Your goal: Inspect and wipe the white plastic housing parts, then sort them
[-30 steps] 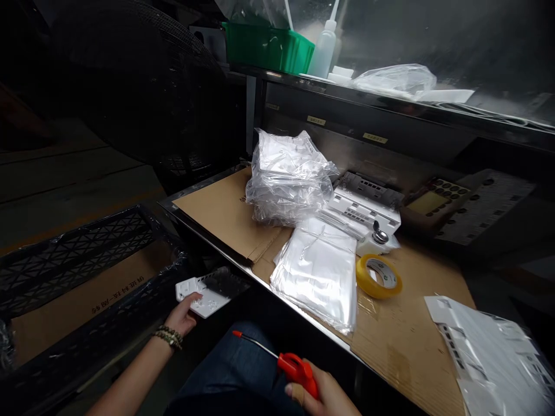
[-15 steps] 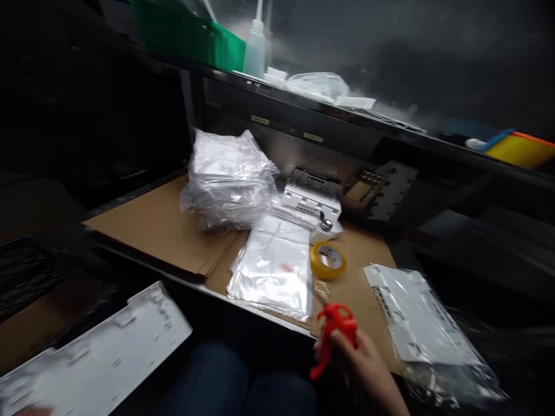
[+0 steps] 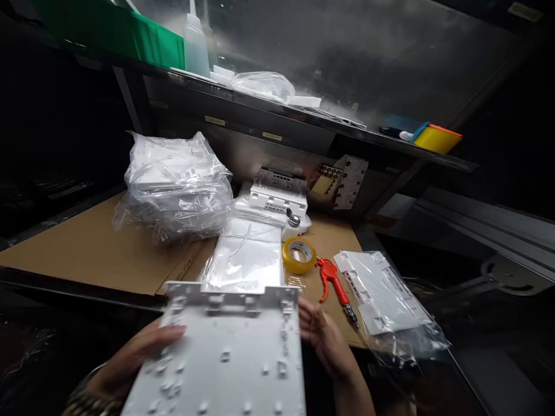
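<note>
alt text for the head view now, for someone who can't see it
A person's left grip holds a white panel, thumb on its face, with the right grip at its right edge. Beyond, on a cardboard-covered bench, lie clear bags, yellow tape and a red air gun, between a bagged stack at left and a bagged part at right.

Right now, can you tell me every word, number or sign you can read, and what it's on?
I can't read any.
Left yellow label: tiny writing, too small to read.
Right yellow label: the same.
Top corner label, far right: too blurred.
Tape roll: marks on its inner ring, too small.
White panel in front: no writing shows.
</note>
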Demonstrator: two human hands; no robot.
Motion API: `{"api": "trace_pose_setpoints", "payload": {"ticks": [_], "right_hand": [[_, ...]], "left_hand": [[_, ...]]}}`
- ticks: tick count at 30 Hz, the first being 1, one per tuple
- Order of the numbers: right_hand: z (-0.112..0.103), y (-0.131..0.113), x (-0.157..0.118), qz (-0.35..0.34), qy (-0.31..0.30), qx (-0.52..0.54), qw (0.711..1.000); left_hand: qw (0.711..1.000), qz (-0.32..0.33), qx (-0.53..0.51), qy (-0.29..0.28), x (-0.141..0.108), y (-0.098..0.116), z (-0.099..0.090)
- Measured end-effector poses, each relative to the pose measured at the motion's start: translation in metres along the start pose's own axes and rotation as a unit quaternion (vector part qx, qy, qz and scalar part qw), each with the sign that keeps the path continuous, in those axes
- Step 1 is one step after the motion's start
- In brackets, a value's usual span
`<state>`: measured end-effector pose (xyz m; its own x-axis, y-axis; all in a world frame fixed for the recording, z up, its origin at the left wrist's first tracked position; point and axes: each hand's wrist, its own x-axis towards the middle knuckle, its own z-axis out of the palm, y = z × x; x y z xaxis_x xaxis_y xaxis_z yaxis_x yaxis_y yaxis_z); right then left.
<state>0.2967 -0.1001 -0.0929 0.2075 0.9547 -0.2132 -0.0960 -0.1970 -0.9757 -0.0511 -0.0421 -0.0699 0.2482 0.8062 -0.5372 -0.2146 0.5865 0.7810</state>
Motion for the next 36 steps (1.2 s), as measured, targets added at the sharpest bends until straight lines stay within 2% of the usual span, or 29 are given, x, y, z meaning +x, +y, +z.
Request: {"api": "trace_pose_setpoints", "payload": {"ticks": [1, 2, 3, 5, 6, 7, 9, 11, 12, 15, 18, 20, 23, 27, 29, 31, 33, 36], "right_hand": [[0.003, 0.005, -0.013, 0.058, -0.042, 0.090, 0.993], [0.003, 0.010, -0.023, 0.107, -0.048, 0.168, 0.979], [-0.001, 0.013, -0.031, 0.139, -0.022, 0.226, 0.964], [-0.014, 0.015, -0.039, 0.166, 0.054, 0.302, 0.937], [-0.023, 0.014, -0.042, 0.165, 0.089, 0.330, 0.925], [-0.032, 0.012, -0.043, 0.157, 0.120, 0.355, 0.914], [-0.049, 0.005, -0.047, 0.130, 0.175, 0.392, 0.894], [-0.061, -0.001, -0.052, 0.094, 0.217, 0.405, 0.883], [-0.064, -0.004, -0.055, 0.079, 0.234, 0.405, 0.881], [-0.067, -0.011, -0.061, 0.056, 0.264, 0.403, 0.875], [-0.064, -0.012, -0.062, 0.053, 0.282, 0.410, 0.866], [-0.062, -0.012, -0.062, 0.054, 0.288, 0.407, 0.865], [-0.061, -0.008, -0.061, 0.055, 0.293, 0.394, 0.869], [-0.067, 0.004, -0.060, 0.054, 0.278, 0.397, 0.873], [-0.068, 0.012, -0.059, 0.058, 0.236, 0.389, 0.889], [-0.060, 0.019, -0.057, 0.071, 0.162, 0.363, 0.915], [-0.040, 0.024, -0.051, 0.087, 0.082, 0.329, 0.937], [0.010, 0.025, -0.036, 0.079, -0.030, 0.293, 0.952]], "left_hand": [[0.999, -0.025, 0.007, -0.047, 0.006, 0.001, 0.017], [0.995, -0.047, 0.028, -0.089, 0.013, 0.002, 0.033], [0.990, -0.048, 0.062, -0.117, 0.020, 0.003, 0.048], [0.975, 0.008, 0.162, -0.149, 0.035, 0.003, 0.068], [0.958, 0.069, 0.242, -0.137, 0.042, 0.002, 0.072], [0.927, 0.142, 0.328, -0.115, 0.048, 0.000, 0.073], [0.837, 0.269, 0.472, -0.068, 0.058, -0.009, 0.066], [0.760, 0.331, 0.555, -0.065, 0.068, -0.019, 0.056], [0.740, 0.340, 0.575, -0.077, 0.073, -0.024, 0.051], [0.713, 0.345, 0.602, -0.104, 0.084, -0.033, 0.041], [0.725, 0.339, 0.588, -0.120, 0.089, -0.026, 0.042], [0.745, 0.327, 0.568, -0.127, 0.092, -0.015, 0.047], [0.799, 0.278, 0.514, -0.142, 0.102, 0.007, 0.055], [0.874, 0.177, 0.416, -0.179, 0.124, 0.028, 0.059], [0.896, 0.132, 0.372, -0.205, 0.131, 0.034, 0.058], [0.909, 0.105, 0.335, -0.226, 0.133, 0.038, 0.059], [0.915, 0.096, 0.310, -0.240, 0.132, 0.037, 0.062], [0.917, 0.107, 0.296, -0.243, 0.127, 0.032, 0.074]]}}
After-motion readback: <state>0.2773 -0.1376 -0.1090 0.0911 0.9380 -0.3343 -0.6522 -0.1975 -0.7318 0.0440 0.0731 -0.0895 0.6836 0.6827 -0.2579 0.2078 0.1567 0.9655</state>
